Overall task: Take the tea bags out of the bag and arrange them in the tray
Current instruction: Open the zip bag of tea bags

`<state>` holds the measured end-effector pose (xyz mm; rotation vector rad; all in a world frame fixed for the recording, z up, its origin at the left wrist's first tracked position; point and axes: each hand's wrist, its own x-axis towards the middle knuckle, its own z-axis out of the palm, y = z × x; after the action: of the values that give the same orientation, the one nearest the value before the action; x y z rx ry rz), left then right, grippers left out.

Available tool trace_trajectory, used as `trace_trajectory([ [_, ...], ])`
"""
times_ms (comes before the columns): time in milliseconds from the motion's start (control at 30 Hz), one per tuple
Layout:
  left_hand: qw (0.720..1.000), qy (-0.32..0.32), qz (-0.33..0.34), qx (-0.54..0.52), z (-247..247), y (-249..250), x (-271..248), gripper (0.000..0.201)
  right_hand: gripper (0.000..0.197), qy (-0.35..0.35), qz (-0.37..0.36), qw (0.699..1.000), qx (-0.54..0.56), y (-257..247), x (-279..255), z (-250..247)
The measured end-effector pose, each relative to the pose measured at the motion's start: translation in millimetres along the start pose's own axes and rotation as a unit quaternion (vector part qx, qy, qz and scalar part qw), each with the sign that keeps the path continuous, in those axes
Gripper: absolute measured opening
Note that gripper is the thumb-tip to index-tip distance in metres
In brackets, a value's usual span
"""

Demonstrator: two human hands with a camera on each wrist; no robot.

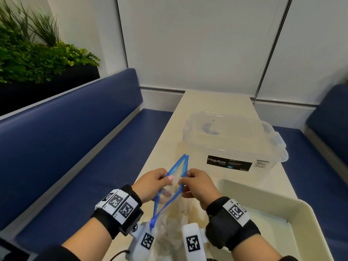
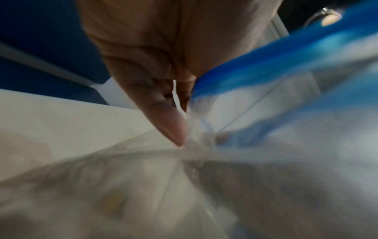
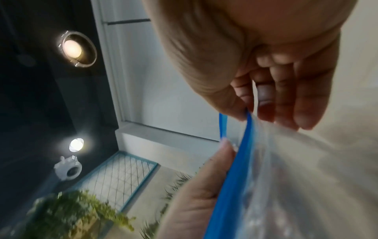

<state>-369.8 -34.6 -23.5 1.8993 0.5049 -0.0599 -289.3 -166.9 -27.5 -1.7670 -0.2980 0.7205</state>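
Observation:
A clear zip bag (image 1: 170,219) with a blue zipper rim (image 1: 178,164) hangs above the table's near end, its mouth pulled wide. My left hand (image 1: 156,182) pinches the rim's left side, and my right hand (image 1: 195,182) pinches the right side. Pale tea bags (image 1: 175,228) show dimly through the plastic. In the left wrist view the blue rim (image 2: 266,64) runs past my fingers (image 2: 174,126). The right wrist view shows my thumb and fingers (image 3: 241,111) pinching the blue rim (image 3: 235,177). The cream tray (image 1: 267,198) lies at the near right.
A clear lidded Megabox storage box (image 1: 233,142) stands on the narrow cream table (image 1: 211,102) beyond my hands. Blue bench seats (image 1: 75,140) flank the table on both sides. A planter with green plants (image 1: 37,53) sits at the far left.

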Motion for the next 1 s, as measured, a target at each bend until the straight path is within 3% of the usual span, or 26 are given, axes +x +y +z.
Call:
trace_trajectory([
  [100, 0.998, 0.039, -0.035, -0.044, 1.5, -6.0, 0.5, 0.01, 0.012, -0.023, 0.028, 0.991, 0.129, 0.5, -2.9, 0.4],
  [233, 0.995, 0.009, -0.028, -0.095, 3.8, -8.7, -3.3, 0.024, 0.02, -0.049, 0.066, 0.969, 0.234, 4.7, -4.4, 3.0],
  [367, 0.98, 0.024, -0.051, -0.189, 6.4, -18.0, -3.6, 0.029, 0.025, -0.02, 0.117, 0.944, 0.307, 12.6, -0.4, 4.1],
  [433, 0.95, 0.032, -0.07, -0.302, 7.0, -22.9, -1.9, 0.033, 0.026, 0.007, 0.137, 0.94, 0.311, 15.5, 1.6, 4.0],
  [533, 0.865, 0.039, -0.087, -0.493, 5.9, -28.7, 0.0, 0.034, 0.028, 0.024, 0.148, 0.952, 0.266, 21.7, 4.2, 4.9],
  [667, 0.782, 0.061, -0.068, -0.617, 7.9, -32.4, 4.3, 0.036, 0.028, -0.01, 0.151, 0.957, 0.248, 24.9, 0.5, 5.2],
  [767, 0.755, 0.081, -0.051, -0.648, 9.4, -34.7, 6.9, 0.035, 0.021, -0.042, 0.126, 0.981, 0.139, 23.0, -9.8, 6.6],
  [867, 0.754, 0.09, -0.054, -0.648, 4.5, -39.5, 8.7, 0.036, 0.017, -0.08, 0.126, 0.988, 0.031, 24.7, -17.7, 8.4],
  [933, 0.755, 0.077, -0.056, -0.648, 0.3, -42.2, 8.2, 0.044, 0.019, -0.097, 0.125, 0.986, 0.051, 27.2, -18.9, 13.5],
  [1000, 0.751, 0.06, -0.056, -0.655, -2.2, -44.2, 6.8, 0.046, 0.023, -0.097, 0.112, 0.978, 0.144, 27.6, -18.6, 20.9],
])
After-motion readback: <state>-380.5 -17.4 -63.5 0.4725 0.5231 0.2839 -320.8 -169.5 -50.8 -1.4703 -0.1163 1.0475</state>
